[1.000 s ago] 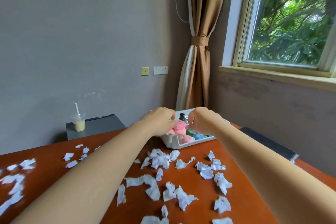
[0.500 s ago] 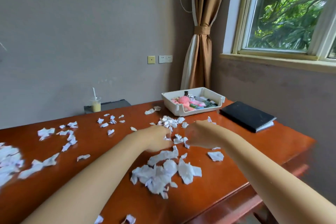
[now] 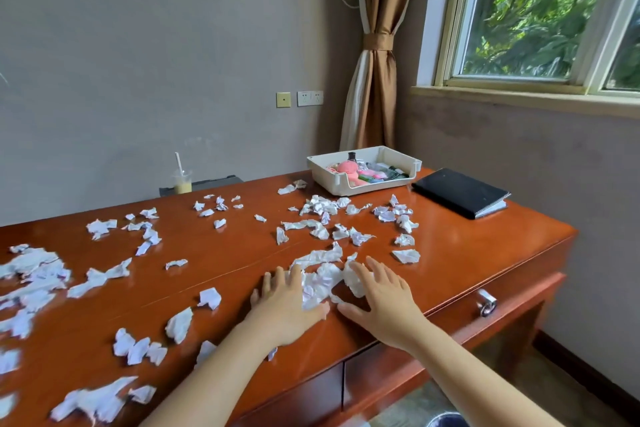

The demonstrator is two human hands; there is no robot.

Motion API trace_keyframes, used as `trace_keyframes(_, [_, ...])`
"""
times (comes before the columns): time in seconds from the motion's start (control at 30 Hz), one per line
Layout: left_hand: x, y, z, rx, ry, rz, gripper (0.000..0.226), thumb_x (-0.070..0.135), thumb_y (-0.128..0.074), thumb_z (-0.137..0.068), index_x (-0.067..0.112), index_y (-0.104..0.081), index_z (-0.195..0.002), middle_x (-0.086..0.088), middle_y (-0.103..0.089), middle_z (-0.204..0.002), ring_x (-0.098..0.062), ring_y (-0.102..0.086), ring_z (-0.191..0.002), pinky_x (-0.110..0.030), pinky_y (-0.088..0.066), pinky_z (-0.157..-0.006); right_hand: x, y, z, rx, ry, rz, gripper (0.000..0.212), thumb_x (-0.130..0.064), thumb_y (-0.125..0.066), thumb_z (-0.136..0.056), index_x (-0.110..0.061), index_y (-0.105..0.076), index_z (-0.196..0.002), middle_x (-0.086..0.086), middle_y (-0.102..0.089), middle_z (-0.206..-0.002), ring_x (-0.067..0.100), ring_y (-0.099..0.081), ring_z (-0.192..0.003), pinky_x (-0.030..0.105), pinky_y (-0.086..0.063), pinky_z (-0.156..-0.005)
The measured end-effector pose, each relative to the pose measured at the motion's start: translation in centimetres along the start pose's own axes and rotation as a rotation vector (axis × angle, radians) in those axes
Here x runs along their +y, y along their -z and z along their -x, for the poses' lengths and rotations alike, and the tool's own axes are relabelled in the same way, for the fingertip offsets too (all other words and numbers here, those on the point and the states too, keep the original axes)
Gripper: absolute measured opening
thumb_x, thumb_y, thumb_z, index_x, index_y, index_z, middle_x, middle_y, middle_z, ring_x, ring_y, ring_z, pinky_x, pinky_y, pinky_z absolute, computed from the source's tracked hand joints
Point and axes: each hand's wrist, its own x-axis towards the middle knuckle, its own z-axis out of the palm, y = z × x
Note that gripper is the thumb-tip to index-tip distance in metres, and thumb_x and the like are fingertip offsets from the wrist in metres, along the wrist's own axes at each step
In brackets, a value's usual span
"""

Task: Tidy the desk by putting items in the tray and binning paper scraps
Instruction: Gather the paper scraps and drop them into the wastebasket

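With left grip (image 3: pixel 287 308) and right grip (image 3: pixel 384 305) spread flat, draw scraps (image 3: pixel 320 282) between them together, low against tabletop (image 3: pixel 242 246).

A grey wall (image 3: pixel 138 62) carries two white sockets (image 3: pixel 310 98). A tied brown curtain (image 3: pixel 375 62) hangs beside a daylit window (image 3: pixel 450 28) showing green trees (image 3: pixel 519 10).

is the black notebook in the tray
No, the notebook lies flat on the desk beside the tray, apart from it.
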Motion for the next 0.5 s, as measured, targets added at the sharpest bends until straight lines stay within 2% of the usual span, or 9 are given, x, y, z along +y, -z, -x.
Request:
trace_keyframes(0.13, [-1.1, -0.6, -1.1, 0.100, -0.063, 0.023, 0.071, 0.047, -0.033, -0.098, 0.020, 0.004, -0.152, -0.008, 0.001, -0.161, -0.027, 0.005, -0.148, -0.041, -0.004, -0.120, -0.7, -1.1, -1.4, 0.073, 0.025, -0.037, 0.077, -0.062, -0.040, -0.089, -0.033, -0.005, -0.150, 0.001, 0.001, -0.161, 0.026, -0.003, -0.148, 0.041, -0.010, -0.120])
trace_keyframes(0.23, [-2.1, -0.4, -2.0, 0.207, -0.162, 0.127, 0.057, 0.032, -0.036, -0.100, 0.022, -0.011, -0.151, 0.000, -0.017, -0.158, -0.020, -0.016, -0.146, -0.033, -0.018, -0.118, -1.1, -1.3, -3.2, 0.067, 0.085, -0.050, 0.072, -0.057, -0.041, -0.091, -0.031, -0.009, -0.150, -0.001, -0.001, -0.161, 0.022, -0.004, -0.148, 0.038, -0.011, -0.119])
trace_keyframes(0.33, [-2.7, -0.3, -3.0, 0.305, -0.206, 0.234, 0.048, 0.022, -0.038, -0.100, 0.024, -0.026, -0.147, 0.005, -0.032, -0.150, -0.014, -0.032, -0.136, -0.026, -0.031, -0.109, -1.4, -1.8, -5.4, 0.074, 0.128, -0.054, 0.063, -0.054, -0.041, -0.093, -0.033, -0.018, -0.148, -0.001, -0.012, -0.159, 0.023, -0.016, -0.146, 0.037, -0.016, -0.117])
trace_keyframes(0.5, [-2.9, -0.2, -5.0, 0.384, -0.214, 0.298, 0.037, 0.017, -0.038, -0.100, 0.019, -0.043, -0.136, 0.006, -0.043, -0.138, -0.010, -0.038, -0.127, -0.020, -0.036, -0.100, -2.4, -2.1, -8.1, 0.113, 0.120, -0.074, 0.048, -0.042, -0.045, -0.095, -0.030, -0.035, -0.141, -0.002, -0.041, -0.141, 0.021, -0.035, -0.130, 0.036, -0.029, -0.108])
